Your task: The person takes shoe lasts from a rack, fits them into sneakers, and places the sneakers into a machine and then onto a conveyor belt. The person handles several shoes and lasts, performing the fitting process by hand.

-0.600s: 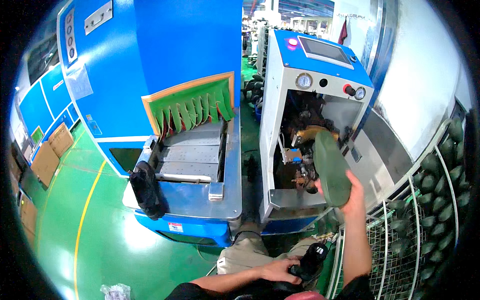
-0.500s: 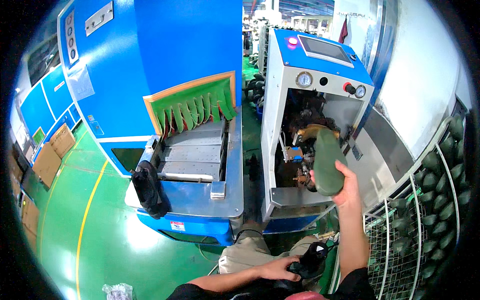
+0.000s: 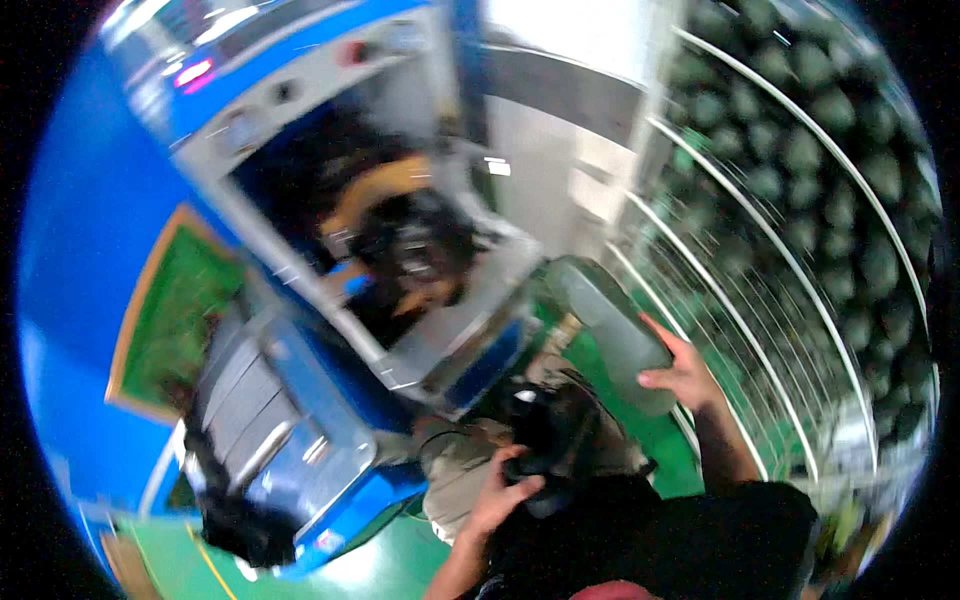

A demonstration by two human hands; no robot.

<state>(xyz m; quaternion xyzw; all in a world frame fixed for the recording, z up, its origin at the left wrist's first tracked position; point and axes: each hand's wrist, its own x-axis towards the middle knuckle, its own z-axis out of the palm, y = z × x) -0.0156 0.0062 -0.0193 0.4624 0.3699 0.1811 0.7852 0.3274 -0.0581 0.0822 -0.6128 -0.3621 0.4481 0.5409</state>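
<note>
My right hand (image 3: 690, 375) grips a green shoe last (image 3: 610, 325) by one end, fingers and thumb on opposite edges. The last points up and left, between the machine and a wire rack. Down at my lap, my left hand (image 3: 500, 490) is closed on a black shoe (image 3: 538, 425). That shoe stands roughly upright against my body, its lower part dark and hard to make out. The picture is smeared by motion.
A blue and white machine (image 3: 470, 320) with a dark object in its open bay stands ahead. To its left is a conveyor (image 3: 240, 400) with a green curtain (image 3: 190, 310); a black shoe (image 3: 235, 525) sits at its end. A white rack (image 3: 745, 300) full of dark lasts is at right.
The view has swung right toward the rack. My right hand has carried the last from in front of the machine's bay to beside the rack. The left hand keeps the shoe.
</note>
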